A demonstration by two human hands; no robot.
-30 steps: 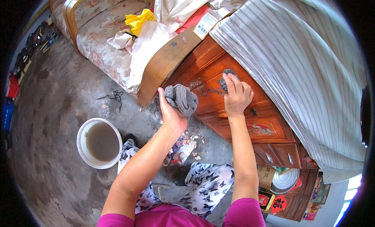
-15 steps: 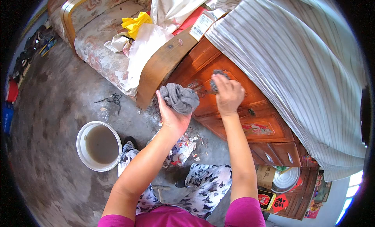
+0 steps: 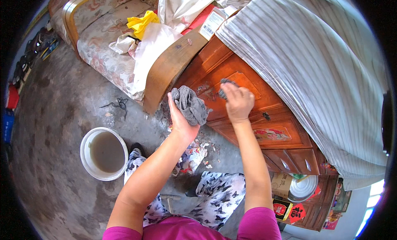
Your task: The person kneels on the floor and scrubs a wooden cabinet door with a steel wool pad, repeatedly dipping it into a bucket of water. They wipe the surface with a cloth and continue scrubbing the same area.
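Note:
My left hand [image 3: 182, 122] is wrapped round the underside of a bunched grey cloth [image 3: 190, 104], held up in front of the cabinet. With my right hand [image 3: 240, 103] I press a dark grey scouring pad [image 3: 225, 88] against the red-brown wooden cabinet door [image 3: 248, 85]; my fingers cover most of the pad. Pale, scuffed patches show on the door left of the pad. On a lower panel there is a torn remnant of a coloured sticker [image 3: 271, 134]. A small dark fitting [image 3: 266, 116] sits on the door below my right hand.
A white bucket [image 3: 84, 153] of murky water stands on the concrete floor at left. Torn paper scraps [image 3: 192, 157] lie between my feet. A floral sofa [image 3: 103, 60] with a wooden arm [image 3: 165, 68] is beside the cabinet, and a striped sheet [image 3: 306, 74] drapes over the cabinet top.
My right hand has slid the scouring pad slightly left and down across the door. The cloth in my left hand has tilted and shifted a little.

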